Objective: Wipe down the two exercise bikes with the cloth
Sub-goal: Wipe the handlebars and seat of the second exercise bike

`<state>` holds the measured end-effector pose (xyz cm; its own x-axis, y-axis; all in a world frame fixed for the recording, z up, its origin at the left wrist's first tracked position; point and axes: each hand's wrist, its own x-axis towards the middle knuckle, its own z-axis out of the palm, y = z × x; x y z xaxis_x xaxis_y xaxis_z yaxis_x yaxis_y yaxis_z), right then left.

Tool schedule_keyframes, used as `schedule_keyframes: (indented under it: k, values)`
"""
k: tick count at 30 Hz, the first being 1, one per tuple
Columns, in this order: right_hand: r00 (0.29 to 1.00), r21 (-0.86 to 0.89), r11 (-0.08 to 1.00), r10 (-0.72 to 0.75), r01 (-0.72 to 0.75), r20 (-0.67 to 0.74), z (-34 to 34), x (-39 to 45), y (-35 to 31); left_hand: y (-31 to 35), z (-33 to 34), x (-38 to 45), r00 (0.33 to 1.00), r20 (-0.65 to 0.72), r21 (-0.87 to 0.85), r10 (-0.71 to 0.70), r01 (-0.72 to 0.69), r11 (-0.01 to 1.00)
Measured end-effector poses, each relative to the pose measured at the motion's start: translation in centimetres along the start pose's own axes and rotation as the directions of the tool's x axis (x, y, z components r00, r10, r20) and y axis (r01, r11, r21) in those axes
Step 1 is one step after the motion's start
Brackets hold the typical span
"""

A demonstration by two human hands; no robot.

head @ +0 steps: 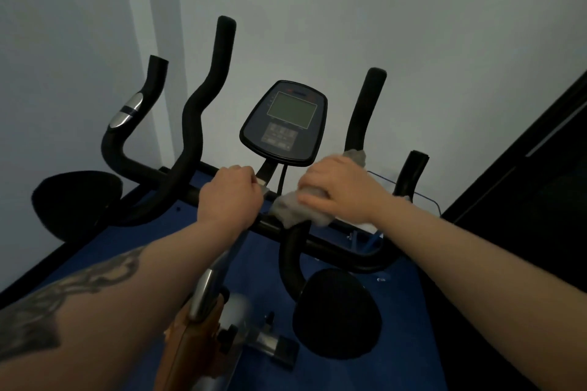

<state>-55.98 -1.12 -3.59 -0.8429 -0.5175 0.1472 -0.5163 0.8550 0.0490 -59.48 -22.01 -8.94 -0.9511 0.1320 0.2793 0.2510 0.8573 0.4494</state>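
Observation:
An exercise bike stands right in front of me, with black foam handlebars [193, 124] and a console [284, 122] with a grey screen. My left hand [230, 195] grips the handlebar crossbar just left of the console stem. My right hand [341, 189] holds a grey cloth [286, 208] wrapped around the crossbar right of the stem, with a bit of cloth showing past the fingers at the foot of the right upright grip [365, 111]. Only one bike is in view.
Two black elbow pads [76, 200] [336, 314] flank the bars. A blue mat [397, 343] covers the floor below. The bike's orange and silver frame [203, 320] runs down between my arms. A pale wall is close behind, and a dark panel [540, 200] stands at the right.

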Motion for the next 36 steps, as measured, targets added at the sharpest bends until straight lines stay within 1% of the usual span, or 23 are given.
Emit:
schedule_keyframes:
  k: [1,2,4,5,6,9,11,13,15,16,18,20,22,23,24,25,26,27,28,29,31,33,36]
  values:
    - [0.995,0.028,0.995,0.092,-0.091,-0.031,-0.2,0.4,0.2,0.0,0.0,-0.1,1.0,0.0,0.0,-0.003,0.003,1.0]
    - [0.977,0.056,0.982,0.185,-0.18,-0.109,0.2,0.6,-0.3,0.0,-0.1,-0.2,1.0,-0.001,-0.005,-0.006,0.006,1.0]
    - [0.922,0.113,0.959,0.28,-0.259,-0.266,1.9,0.4,-2.2,0.0,-0.2,-0.2,1.0,0.001,-0.009,-0.002,0.002,1.0]
    - [0.916,0.128,0.96,0.276,-0.249,-0.292,2.5,0.1,-2.9,0.1,-0.2,-0.2,1.0,0.007,-0.006,0.004,-0.004,1.0]
    - [0.926,0.131,0.967,0.249,-0.22,-0.282,2.6,-0.2,-3.2,0.1,-0.3,-0.1,1.0,0.014,-0.002,0.008,-0.008,1.0]
    - [0.972,0.186,0.974,0.163,-0.131,-0.167,1.3,-1.3,-3.1,0.3,-0.5,0.0,0.999,0.035,0.002,0.006,-0.006,1.0]
    - [0.979,0.236,0.969,0.111,-0.068,-0.174,1.2,-2.1,-3.6,0.2,-0.5,-0.1,1.0,0.027,-0.004,0.007,-0.007,1.0]
    - [0.952,0.336,0.94,0.155,-0.06,-0.262,1.1,-3.2,-4.6,0.2,-0.5,-0.2,1.0,0.026,-0.014,0.011,-0.01,1.0]
    - [0.894,0.459,0.88,0.299,-0.124,-0.332,0.2,-4.4,-4.4,0.2,-0.5,-0.2,0.999,0.03,-0.015,0.015,-0.015,1.0]
    - [0.868,0.51,0.843,0.373,-0.169,-0.328,-0.4,-5.3,-4.0,0.2,-0.5,-0.2,0.999,0.031,-0.012,0.018,-0.017,1.0]
    - [0.828,0.569,0.785,0.476,-0.246,-0.298,-1.8,-7.4,-2.9,0.2,-0.5,-0.2,0.999,0.028,-0.012,0.021,-0.02,1.0]
    - [0.813,0.598,0.735,0.537,-0.319,-0.226,-2.5,-9.6,-2.2,0.1,-0.3,-0.3,1.0,0.021,-0.024,0.013,-0.012,1.0]
    - [0.824,0.599,0.672,0.565,-0.435,-0.035,-2.0,-11.2,-2.5,-0.1,-0.1,-0.6,1.0,-0.004,-0.048,-0.009,0.009,0.999]
    - [0.833,0.546,0.678,0.549,-0.492,0.069,-1.2,-11.6,-3.1,-0.3,-0.1,-0.7,1.0,-0.021,-0.061,-0.019,0.017,0.998]
    - [0.85,0.432,0.742,0.511,-0.513,0.13,-0.2,-11.8,-3.7,-0.4,0.0,-0.8,0.999,-0.034,-0.078,-0.027,0.025,0.997]
    - [0.872,0.287,0.823,0.468,-0.49,0.145,0.9,-11.7,-4.2,-0.4,0.0,-0.8,0.999,-0.038,-0.095,-0.033,0.029,0.995]
    - [0.891,0.162,0.878,0.43,-0.45,0.147,1.8,-11.3,-4.6,-0.5,-0.1,-0.7,0.999,-0.034,-0.109,-0.036,0.033,0.993]
    - [0.895,0.081,0.9,0.41,-0.428,0.175,2.3,-10.6,-4.9,-0.5,-0.1,-0.7,0.999,-0.027,-0.117,-0.038,0.034,0.993]
    - [0.888,0.065,0.902,0.403,-0.426,0.224,2.4,-9.7,-4.9,-0.4,-0.2,-0.7,0.999,-0.016,-0.113,-0.031,0.029,0.993]
    - [0.875,0.099,0.898,0.385,-0.429,0.293,2.3,-8.6,-4.7,-0.3,-0.2,-1.0,1.0,-0.004,-0.09,-0.012,0.012,0.996]
    - [0.85,0.248,0.859,0.322,-0.448,0.418,2.2,-6.6,-4.4,-0.3,0.1,-1.8,0.999,-0.015,0.0,0.051,-0.051,0.999]
    - [0.847,0.344,0.82,0.284,-0.457,0.448,2.3,-5.4,-4.1,-0.3,0.3,-2.3,0.993,-0.06,0.062,0.104,-0.1,0.993]
    - [0.881,0.274,0.899,0.206,-0.342,0.425,2.1,-7.1,-3.8,-0.4,0.4,-2.4,0.986,-0.084,0.107,0.147,-0.138,0.985]
